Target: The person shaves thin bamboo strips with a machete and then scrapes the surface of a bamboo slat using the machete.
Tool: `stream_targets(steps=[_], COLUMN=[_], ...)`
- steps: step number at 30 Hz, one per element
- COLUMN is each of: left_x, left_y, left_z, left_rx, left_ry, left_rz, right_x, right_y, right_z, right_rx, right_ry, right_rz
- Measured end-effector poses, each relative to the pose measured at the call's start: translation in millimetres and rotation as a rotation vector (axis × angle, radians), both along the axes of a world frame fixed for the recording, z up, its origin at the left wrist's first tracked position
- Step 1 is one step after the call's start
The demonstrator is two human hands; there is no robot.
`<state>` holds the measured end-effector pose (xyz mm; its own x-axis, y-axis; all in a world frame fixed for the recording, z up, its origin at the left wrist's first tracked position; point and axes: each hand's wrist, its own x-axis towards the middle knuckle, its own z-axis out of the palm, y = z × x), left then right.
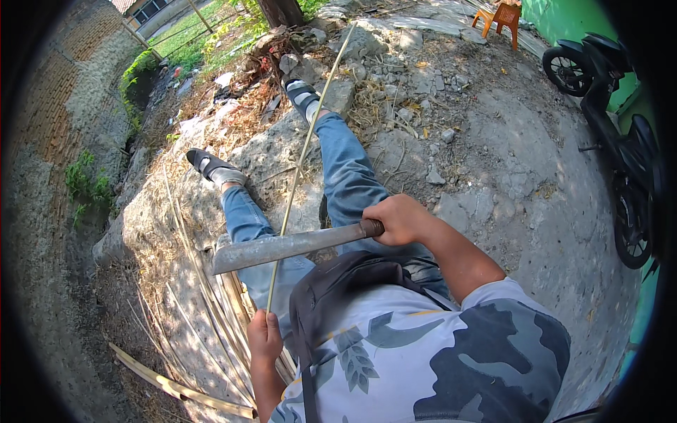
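Note:
My right hand [400,220] is closed round the brown handle of a machete [282,247], whose broad grey blade points left across my lap. Under the blade passes a long, thin bamboo strip [300,166]. My left hand [264,335] grips this strip by its near end, and the far end reaches up past my shoe. Whether the blade touches the strip I cannot tell. More split bamboo strips [204,282] lie on the ground to the left, beside my left leg, partly hidden under my arm.
A curved bamboo piece [176,388] lies at the lower left. Beyond the ditch stands a brick wall [84,56]. Rubble and dry grass cover the far ground near a tree trunk [281,10]. An orange plastic chair [498,20] and a black motorbike [613,134] stand at the right.

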<state>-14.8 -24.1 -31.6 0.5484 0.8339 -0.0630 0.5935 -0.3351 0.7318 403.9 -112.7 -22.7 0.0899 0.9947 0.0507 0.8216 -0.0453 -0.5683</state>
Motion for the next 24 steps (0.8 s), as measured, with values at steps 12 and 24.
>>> stream_targets(steps=[12,24], left_x=[1,-36], left_y=[-5,9], left_z=[-11,33], left_rx=[-0.060,-0.011], left_ry=[-0.091,0.091], left_rz=[0.038,0.126], right_x=[-7,47], right_y=[-4,-3], right_z=[-6,32], right_rx=[0.049,0.081], right_ry=[0.110,-0.082], right_rz=[-0.100,-0.228])
